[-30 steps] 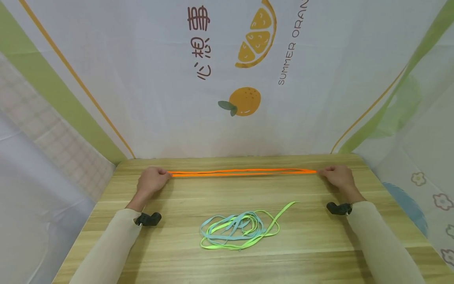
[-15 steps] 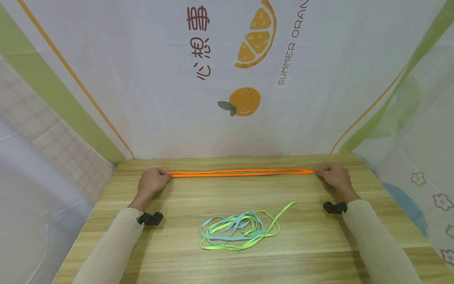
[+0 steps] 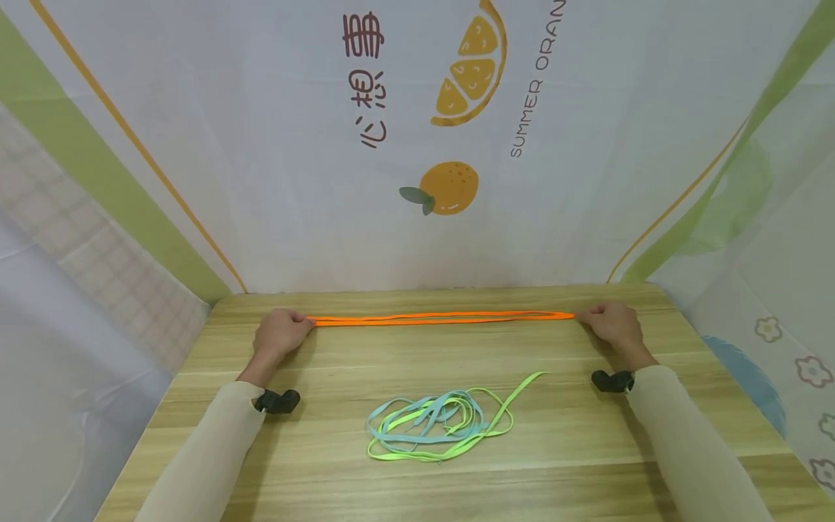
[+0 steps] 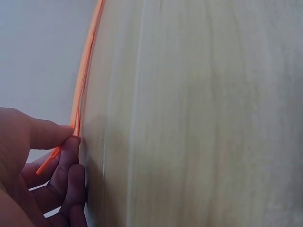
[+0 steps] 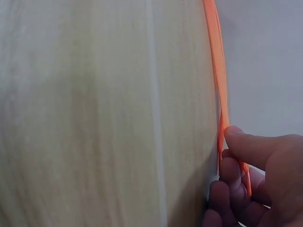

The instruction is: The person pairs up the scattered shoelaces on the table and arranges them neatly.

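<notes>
Nearest are two sleeves (image 3: pixel 198 457), each with one black camera (image 3: pixel 277 401) at the wrist. Between them on the counter (image 3: pixel 457 493) lies one tangle of blue lace (image 3: pixel 424 439) and green lace (image 3: pixel 523 387), at least one of each; the overlapping loops hide the exact count. Because these loops cross, pulling on either colour would probably drag the other along or tighten a snarl.

Farther off, near the counter's far edge, the orange lace runs (image 5: pixel 218 52) nearly straight between two hands. The left hand (image 3: pixel 280 335) pinches one end, the right hand (image 3: pixel 613 324) the other, thumb against fingers. Two strands show; whether that is one lace doubled or two, I cannot tell. A slack grip might let one strand slip out, and uneven tension could leave the strands unequal or twisted.

Behind stands a cloth (image 3: pixel 293 217) printed with one whole orange and one slice.
</notes>
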### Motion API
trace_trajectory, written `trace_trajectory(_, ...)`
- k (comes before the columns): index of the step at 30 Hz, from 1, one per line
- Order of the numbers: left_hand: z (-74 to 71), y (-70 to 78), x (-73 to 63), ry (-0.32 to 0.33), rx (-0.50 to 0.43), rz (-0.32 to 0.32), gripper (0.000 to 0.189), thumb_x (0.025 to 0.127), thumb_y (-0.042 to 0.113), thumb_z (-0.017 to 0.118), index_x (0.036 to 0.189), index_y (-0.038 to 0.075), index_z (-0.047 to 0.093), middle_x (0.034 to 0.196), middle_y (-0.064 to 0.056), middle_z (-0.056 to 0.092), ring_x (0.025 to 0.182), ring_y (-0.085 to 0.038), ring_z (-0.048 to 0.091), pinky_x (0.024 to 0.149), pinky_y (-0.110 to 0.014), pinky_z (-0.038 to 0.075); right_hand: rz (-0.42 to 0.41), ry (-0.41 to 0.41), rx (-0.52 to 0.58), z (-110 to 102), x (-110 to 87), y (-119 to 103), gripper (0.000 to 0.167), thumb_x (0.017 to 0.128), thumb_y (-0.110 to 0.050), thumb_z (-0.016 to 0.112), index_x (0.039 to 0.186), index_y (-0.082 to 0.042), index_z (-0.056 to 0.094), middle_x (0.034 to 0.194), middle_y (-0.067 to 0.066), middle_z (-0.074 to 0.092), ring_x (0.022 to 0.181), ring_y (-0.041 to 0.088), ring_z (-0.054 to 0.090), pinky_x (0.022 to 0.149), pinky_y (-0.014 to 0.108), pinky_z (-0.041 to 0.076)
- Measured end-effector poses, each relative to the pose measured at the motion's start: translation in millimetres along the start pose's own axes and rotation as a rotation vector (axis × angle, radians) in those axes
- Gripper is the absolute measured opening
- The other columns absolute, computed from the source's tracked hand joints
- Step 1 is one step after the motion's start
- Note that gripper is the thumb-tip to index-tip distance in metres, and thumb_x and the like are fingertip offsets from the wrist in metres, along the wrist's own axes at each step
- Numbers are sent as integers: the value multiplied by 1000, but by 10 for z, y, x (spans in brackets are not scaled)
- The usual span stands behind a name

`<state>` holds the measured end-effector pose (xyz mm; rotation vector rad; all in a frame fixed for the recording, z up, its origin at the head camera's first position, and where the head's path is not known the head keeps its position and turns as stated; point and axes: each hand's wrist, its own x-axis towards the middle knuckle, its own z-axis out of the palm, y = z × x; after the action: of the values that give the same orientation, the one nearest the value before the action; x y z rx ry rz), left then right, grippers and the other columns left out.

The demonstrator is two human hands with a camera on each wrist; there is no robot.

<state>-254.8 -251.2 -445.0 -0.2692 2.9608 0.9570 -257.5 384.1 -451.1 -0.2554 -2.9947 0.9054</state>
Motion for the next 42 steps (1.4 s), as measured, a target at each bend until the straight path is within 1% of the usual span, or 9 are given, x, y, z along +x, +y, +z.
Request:
trace_trajectory(5, 48, -89, 107, -15, -5, -30, 37, 100, 37, 70, 111, 5, 84, 113, -18, 78, 75, -26, 65, 60, -39, 48, 1, -15, -1, -2, -11, -29, 45, 105, -43, 72, 105, 1, 78, 97, 15, 74, 78, 24, 61, 63, 35, 47)
trace_trajectory(9, -1, 14, 30, -29, -8, -66, 38, 101, 37, 70, 114, 5, 83, 116, -19, 77, 77, -28, 66, 62, -40, 49, -3, -21, -15, -14, -23, -33, 45, 105, -43, 72, 111, 2, 77, 110, 22, 74, 87, 31, 66, 66, 37, 49)
trace_trajectory(12, 3, -4, 20, -14, -4, -55, 39, 100, 39, 70, 115, 6, 83, 115, -18, 77, 77, -28, 65, 61, -39, 48, -20, -20, -32, -24, -27, -18, 47, 104, -42, 72, 116, 3, 75, 117, 27, 73, 97, 41, 68, 71, 42, 51)
trace_trajectory(18, -62, 67, -86, -13, -6, -79, 45, 101, 38, 69, 128, 2, 77, 128, -22, 74, 85, -32, 68, 63, -39, 50, -40, -5, -40, -31, -35, 26, 46, 103, -42, 74, 114, 2, 73, 117, 27, 72, 102, 46, 67, 79, 49, 53)
trace_trajectory(22, -85, 27, -101, -15, -16, -82, 49, 101, 39, 67, 132, 3, 74, 132, -23, 71, 95, -35, 69, 68, -41, 51, -38, 2, -39, -36, -57, 48, 47, 103, -44, 73, 112, 2, 70, 118, 29, 71, 104, 48, 66, 78, 50, 51)
trace_trajectory(26, -104, -57, -87, 8, -17, -72, 48, 100, 41, 68, 128, 3, 74, 124, -20, 74, 99, -35, 70, 73, -43, 53, -41, 1, -24, -41, -72, 66, 50, 103, -45, 73, 115, 3, 68, 122, 32, 69, 108, 50, 64, 81, 51, 51)
trace_trajectory(29, -133, -57, -154, 9, -41, -53, 48, 100, 40, 68, 127, 0, 72, 124, -21, 73, 105, -39, 69, 80, -49, 54, -46, -7, -9, -45, -89, 77, 54, 103, -46, 73, 118, 5, 67, 124, 33, 68, 110, 51, 63, 86, 53, 51)
trace_trajectory(35, -171, 89, -372, -16, -138, -13, 60, 106, 37, 65, 144, -10, 60, 140, -33, 63, 121, -49, 64, 92, -59, 54, -57, 4, 32, -39, -183, 77, 57, 103, -47, 74, 120, 7, 65, 122, 32, 68, 110, 49, 63, 87, 55, 50)
trace_trajectory(42, -184, 153, -465, -8, -175, -55, 70, 108, 39, 64, 154, -11, 47, 153, -36, 42, 129, -54, 52, 101, -64, 47, -69, 86, 100, -1, -337, -58, 55, 103, -44, 75, 121, 8, 68, 120, 31, 71, 107, 46, 66, 86, 52, 53)
